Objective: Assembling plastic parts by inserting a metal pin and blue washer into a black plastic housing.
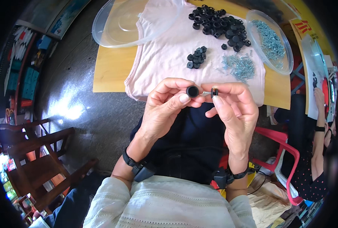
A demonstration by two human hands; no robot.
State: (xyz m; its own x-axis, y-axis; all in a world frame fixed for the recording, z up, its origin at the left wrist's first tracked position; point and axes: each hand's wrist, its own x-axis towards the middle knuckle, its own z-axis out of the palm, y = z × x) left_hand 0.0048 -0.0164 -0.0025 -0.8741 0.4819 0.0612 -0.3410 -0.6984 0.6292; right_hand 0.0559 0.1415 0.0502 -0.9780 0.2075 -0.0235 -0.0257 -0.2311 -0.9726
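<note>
My left hand [162, 108] pinches a round black plastic cap [192, 91], its hollow side facing me. Close beside it, my right hand [237, 114] grips a small black disc-shaped piece [214, 92] between thumb and fingers. A silver screw [206, 93] sticks out of that piece toward the cap. Past my hands, a pink cloth garment [157, 57] covers much of the table. On it lie a loose heap of silver screws [239, 67], a small cluster of black parts [196, 58] and a bigger heap of black caps [216, 24].
A clear plastic lid [267, 22] full of screws sits at the table's right; another clear round lid [100, 32] lies at its left. To the right are a red plastic chair [292, 152] and another person's arm [318, 148]. A dark wooden chair [36, 152] stands left.
</note>
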